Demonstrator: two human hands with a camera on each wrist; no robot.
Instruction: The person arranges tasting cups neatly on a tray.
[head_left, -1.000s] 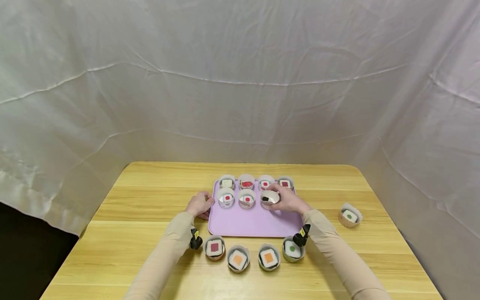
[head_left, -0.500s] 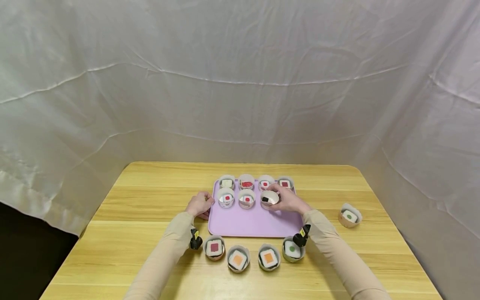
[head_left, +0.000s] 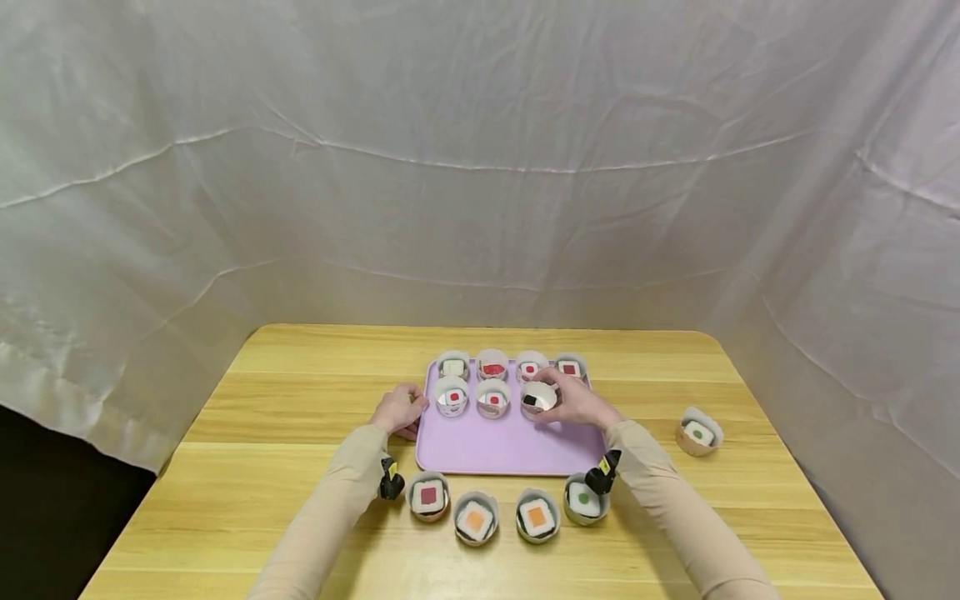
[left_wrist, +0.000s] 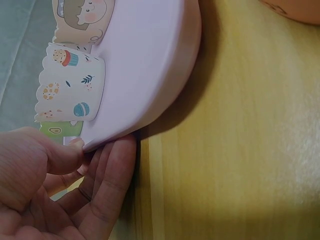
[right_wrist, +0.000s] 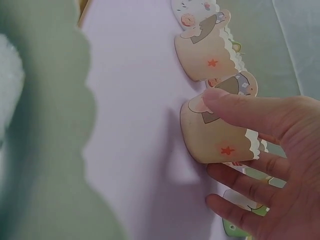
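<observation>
A lilac tray (head_left: 495,448) carries paper cupcake cups in two rows, each with a square sushi-like piece inside. My left hand (head_left: 400,408) pinches the tray's left edge in the left wrist view, thumb on top and fingers underneath. At the right end of the front row, my right hand (head_left: 577,402) holds a beige printed paper cup (right_wrist: 215,132), its thumb on the near side and its fingers round the other. A piece with a black patch shows inside that cup. Beside it stands a similar beige cup (head_left: 492,407).
Several filled cups, such as one with an orange-centred piece (head_left: 475,521), stand in front of the tray. Another cup (head_left: 699,433) sits far right on the wooden table (head_left: 285,417). Pale curtains (head_left: 480,208) hang behind and at both sides.
</observation>
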